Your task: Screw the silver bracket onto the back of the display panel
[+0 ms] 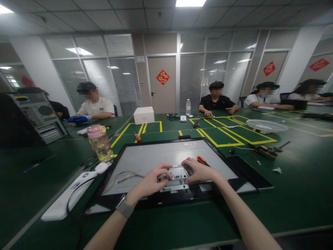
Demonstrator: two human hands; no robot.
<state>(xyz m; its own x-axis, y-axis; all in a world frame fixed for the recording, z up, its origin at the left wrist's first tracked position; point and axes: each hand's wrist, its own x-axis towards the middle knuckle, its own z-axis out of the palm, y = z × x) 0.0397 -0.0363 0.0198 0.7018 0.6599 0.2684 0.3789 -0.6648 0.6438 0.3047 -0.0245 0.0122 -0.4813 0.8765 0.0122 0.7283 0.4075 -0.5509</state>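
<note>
A large flat display panel point(156, 152) with a black frame lies on the green table, its pale metal side up. Near its front edge is a silver metal bracket point(178, 171) with a blue video port. My left hand point(156, 178) has its fingers curled around the bracket's left end, by a small dark part. At the opposite end, my right hand point(196, 171) grips the bracket between thumb and fingers. Thin coloured wires point(127, 172) lie on the panel to the left. An orange-and-black tool handle point(201, 160) shows behind my right hand, partly hidden.
Left of the panel are a white power strip point(70, 198), a pink-lidded bottle point(100, 144) and an opened computer case point(39, 118). A black flat slab point(249, 172) lies at the right. Farther back stand a white box point(144, 115) and a water bottle point(187, 107). Several people sit opposite.
</note>
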